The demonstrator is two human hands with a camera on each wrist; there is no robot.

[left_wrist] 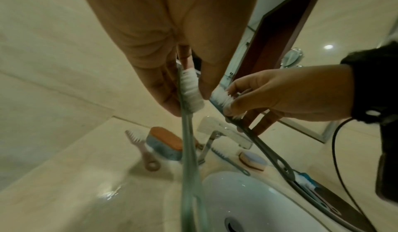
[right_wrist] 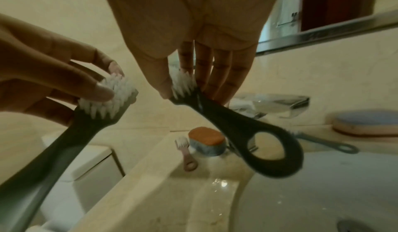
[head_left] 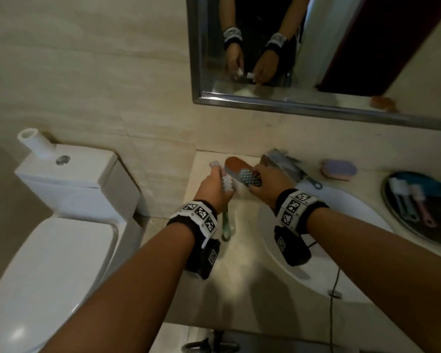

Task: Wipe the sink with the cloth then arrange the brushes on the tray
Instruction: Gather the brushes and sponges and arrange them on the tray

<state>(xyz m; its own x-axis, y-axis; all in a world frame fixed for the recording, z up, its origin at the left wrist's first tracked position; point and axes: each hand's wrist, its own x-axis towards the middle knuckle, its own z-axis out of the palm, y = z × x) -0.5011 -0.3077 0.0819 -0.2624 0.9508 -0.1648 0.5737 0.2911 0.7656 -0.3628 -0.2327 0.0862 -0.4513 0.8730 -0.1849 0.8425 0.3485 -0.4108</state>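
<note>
Two brushes held by the head above the surface.

We see the left hand [head_left: 215, 189] pinch the green brush [left_wrist: 189, 150] at its bristles, the right hand [head_left: 265, 183] the black brush [right_wrist: 243, 133]. Only the head view shows the tray [head_left: 392, 212] right of the sink [head_left: 316, 276]; wrist views show the handles hanging free.

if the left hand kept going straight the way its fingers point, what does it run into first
Probably the pink brush lying on the counter, with the tiled wall just behind; depth is hard to judge. The left hand already holds a green-handled brush.
</note>
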